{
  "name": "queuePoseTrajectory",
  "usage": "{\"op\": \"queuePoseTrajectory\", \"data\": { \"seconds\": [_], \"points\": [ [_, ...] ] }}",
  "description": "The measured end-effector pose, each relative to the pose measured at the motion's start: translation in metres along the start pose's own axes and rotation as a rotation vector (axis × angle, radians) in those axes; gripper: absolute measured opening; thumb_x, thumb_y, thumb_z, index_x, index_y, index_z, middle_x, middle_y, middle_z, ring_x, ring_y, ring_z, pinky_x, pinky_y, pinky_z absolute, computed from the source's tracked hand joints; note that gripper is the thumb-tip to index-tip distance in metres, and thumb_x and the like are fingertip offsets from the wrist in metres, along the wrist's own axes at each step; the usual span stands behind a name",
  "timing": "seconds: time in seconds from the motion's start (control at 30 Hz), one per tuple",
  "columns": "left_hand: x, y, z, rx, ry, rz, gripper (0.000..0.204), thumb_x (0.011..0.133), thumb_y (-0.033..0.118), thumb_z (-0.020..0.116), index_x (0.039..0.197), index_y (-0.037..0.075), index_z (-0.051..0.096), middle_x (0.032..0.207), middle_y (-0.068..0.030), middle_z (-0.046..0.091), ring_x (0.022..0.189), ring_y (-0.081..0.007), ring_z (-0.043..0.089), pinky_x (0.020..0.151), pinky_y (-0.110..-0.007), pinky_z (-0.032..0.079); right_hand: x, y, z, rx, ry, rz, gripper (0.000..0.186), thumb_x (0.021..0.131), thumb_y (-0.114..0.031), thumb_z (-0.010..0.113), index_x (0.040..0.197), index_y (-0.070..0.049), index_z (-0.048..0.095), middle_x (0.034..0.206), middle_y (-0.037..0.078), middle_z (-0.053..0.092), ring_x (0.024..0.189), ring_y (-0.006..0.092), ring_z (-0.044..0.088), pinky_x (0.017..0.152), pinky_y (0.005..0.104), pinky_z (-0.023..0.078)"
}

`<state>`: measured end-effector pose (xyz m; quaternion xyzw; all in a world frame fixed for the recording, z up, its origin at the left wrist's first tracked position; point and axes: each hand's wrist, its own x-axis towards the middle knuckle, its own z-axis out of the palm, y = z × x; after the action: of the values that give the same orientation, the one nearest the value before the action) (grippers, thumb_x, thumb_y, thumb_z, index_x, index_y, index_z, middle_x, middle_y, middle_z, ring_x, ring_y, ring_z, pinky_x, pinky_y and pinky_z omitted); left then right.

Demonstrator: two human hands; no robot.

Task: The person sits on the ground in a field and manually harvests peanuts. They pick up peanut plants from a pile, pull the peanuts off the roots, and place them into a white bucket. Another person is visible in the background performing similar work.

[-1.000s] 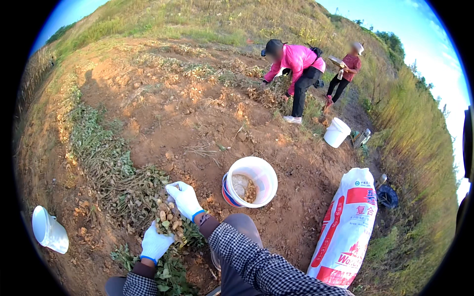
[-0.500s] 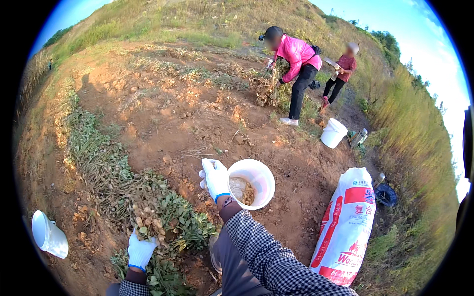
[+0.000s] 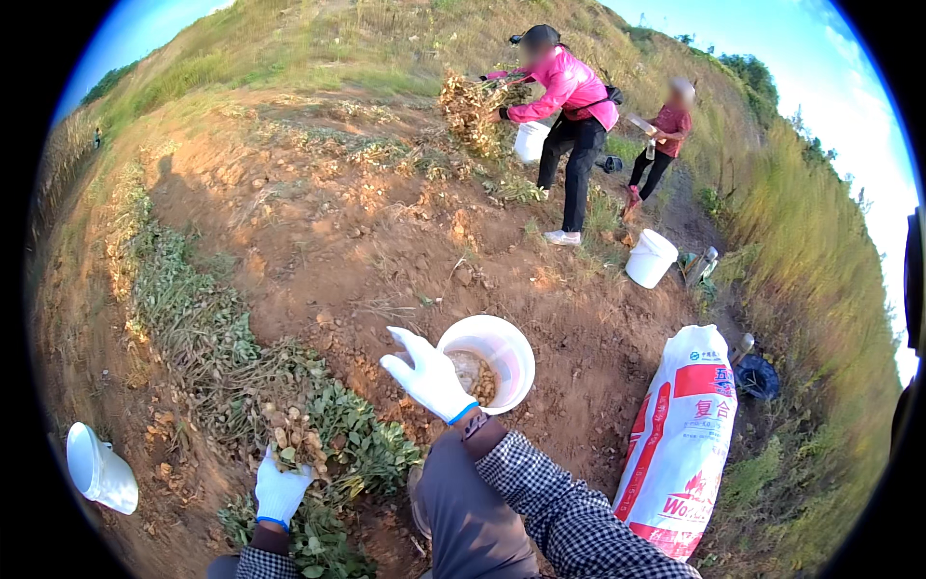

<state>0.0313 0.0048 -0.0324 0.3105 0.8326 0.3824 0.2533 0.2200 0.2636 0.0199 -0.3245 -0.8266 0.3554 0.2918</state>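
My left hand (image 3: 281, 489), in a white glove with a blue cuff, is closed on a peanut plant at the lower left, its fingers partly hidden by leaves. A cluster of pale peanuts (image 3: 296, 439) shows just above those fingers. My right hand (image 3: 422, 374), gloved the same way, hovers palm down with fingers apart and nothing in them. It overlaps the left rim of a white bucket (image 3: 522, 364), which has loose peanuts (image 3: 482, 384) at its bottom.
Pulled peanut plants (image 3: 198, 304) lie in a row leftward. A white bucket (image 3: 116, 480) tilts at far left; another bucket (image 3: 651, 259) stands upper right. A red-and-white sack (image 3: 678, 444) lies at right. Beyond, a person in pink (image 3: 576, 87) holds a plant bundle (image 3: 473, 114); another person (image 3: 666, 135) stands behind.
My right hand has spread its fingers and turned slightly; my left hand stays by the peanuts. The person in pink has lifted the plant bundle leftward, revealing a white bucket behind.
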Motion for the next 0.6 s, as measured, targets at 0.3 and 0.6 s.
{"op": "queuePoseTrajectory", "data": {
  "seconds": [0.3,0.6],
  "points": [
    [-0.026,0.036,0.023,0.277,-0.408,0.171,0.059,0.074,0.038,0.077,0.117,0.002,0.06,0.101,-0.0177,0.068,0.093,-0.0317,0.068,0.08,-0.04,0.055,-0.013,-0.075,0.066,-0.37,-0.841,-0.527,0.042,0.089,-0.04,0.055,0.115,-0.009,0.067,0.115,0.016,0.064,0.102,0.0338,0.062,0.089,0.0447,0.049],
    [-0.013,0.01,0.038,0.221,-0.567,0.332,0.056,0.074,0.044,0.077,0.116,0.009,0.063,0.103,-0.0161,0.067,0.091,-0.0332,0.066,0.078,-0.041,0.054,-0.048,-0.058,0.045,-0.356,-0.662,-0.762,0.039,0.092,-0.045,0.053,0.083,-0.011,0.07,0.077,0.009,0.064,0.076,0.031,0.064,0.068,0.0437,0.051]
  ]
}}
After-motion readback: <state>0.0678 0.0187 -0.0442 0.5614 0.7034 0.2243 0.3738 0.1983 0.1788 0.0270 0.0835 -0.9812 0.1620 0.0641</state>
